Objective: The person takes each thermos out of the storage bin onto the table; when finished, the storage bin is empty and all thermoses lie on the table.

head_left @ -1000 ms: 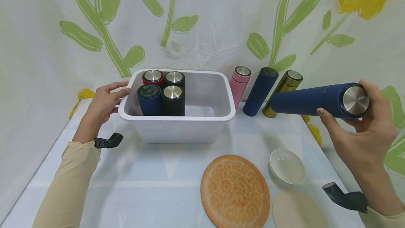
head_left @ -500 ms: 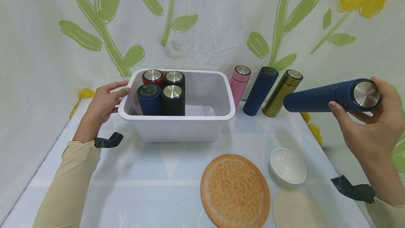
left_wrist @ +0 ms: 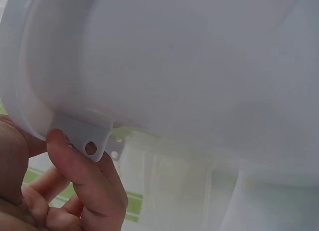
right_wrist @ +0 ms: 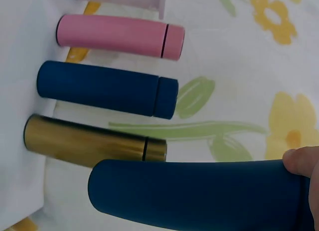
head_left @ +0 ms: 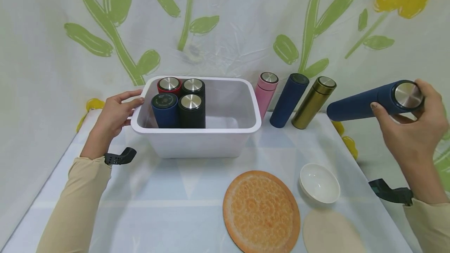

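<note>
Held blue bottle (head_left: 365,102) shifted farther right of white tub (head_left: 197,143); right grip (head_left: 418,132) curled round capped end, left grip (head_left: 117,110) pinching tub at rim; end-only hold could let bottle tip, slip

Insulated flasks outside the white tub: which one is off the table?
The silver-topped blue flask, gripped in the right hand; the pink flask, dark-topped blue flask and gold flask stand on the table.

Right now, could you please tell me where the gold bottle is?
In the head view, the gold bottle stands right of the white bin, beside an upright navy bottle, left of the right hand and its held navy bottle.
</note>
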The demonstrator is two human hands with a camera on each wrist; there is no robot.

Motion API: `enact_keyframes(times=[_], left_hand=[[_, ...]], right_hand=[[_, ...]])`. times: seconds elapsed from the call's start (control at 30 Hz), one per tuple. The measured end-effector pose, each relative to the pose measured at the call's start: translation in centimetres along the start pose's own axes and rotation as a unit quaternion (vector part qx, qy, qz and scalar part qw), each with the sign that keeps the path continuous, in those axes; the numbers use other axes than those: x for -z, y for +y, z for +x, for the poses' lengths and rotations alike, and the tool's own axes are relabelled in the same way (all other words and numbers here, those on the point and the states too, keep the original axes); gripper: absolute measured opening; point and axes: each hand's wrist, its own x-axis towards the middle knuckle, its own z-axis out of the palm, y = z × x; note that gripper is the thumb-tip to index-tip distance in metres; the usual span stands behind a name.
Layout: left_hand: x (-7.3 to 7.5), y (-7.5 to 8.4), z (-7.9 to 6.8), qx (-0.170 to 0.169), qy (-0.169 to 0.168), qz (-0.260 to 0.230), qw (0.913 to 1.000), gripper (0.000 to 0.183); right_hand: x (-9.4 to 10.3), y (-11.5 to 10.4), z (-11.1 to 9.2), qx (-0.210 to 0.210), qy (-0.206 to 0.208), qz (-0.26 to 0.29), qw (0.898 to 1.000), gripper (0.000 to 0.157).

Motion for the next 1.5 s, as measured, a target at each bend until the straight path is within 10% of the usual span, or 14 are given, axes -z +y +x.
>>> enact_keyframes(times=[0.73, 1.5], left_hand=[[0.1, -0.2, 0.1, -0.007, -0.003, 0.013, 0.9999, 0.065], [0.0, -0.3, 0.3, 0.001, -0.009, 0.009, 0.9999, 0.066]], right_hand=[[-5.5, 5.9, 2.7, -0.054, -0.031, 0.022, 0.998, 0.068], [-10.4, 10.1, 3.4, -0.112, -0.177, -0.020, 0.978, 0.076]])
